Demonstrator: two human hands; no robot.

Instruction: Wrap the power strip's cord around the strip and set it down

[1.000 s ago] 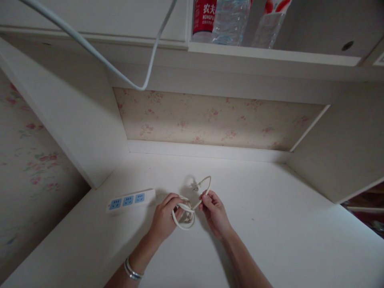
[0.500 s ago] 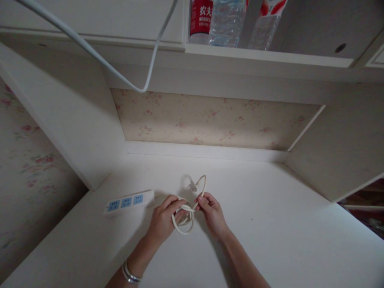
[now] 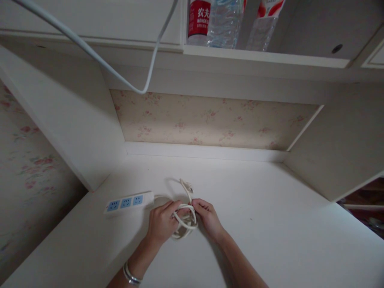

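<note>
A white power cord (image 3: 192, 226) is gathered in loose coils between my two hands, above the white desktop. My left hand (image 3: 163, 222) is closed around the left side of the coils. With thumb and fingers, my right hand (image 3: 207, 216) pinches the cord at the right side of the loops. The cord's free end rises beyond my hands and bends over to a pale plug (image 3: 189, 187). To the left lies a white power strip (image 3: 130, 202) with blue socket faces; the cord leaves its right end and runs behind my left hand.
Overhead, a thick white cable (image 3: 120, 76) hangs down in a bend. A shelf (image 3: 264, 56) above holds a red-labelled bottle (image 3: 199, 20) and other clear plastic bottles. Side panels and a flower-patterned wall (image 3: 210, 120) bound the white desk (image 3: 270, 224).
My right hand has moved slightly down and left, against the coils. The plug end has swung left, and the loops have shifted to the right and hang a little lower.
</note>
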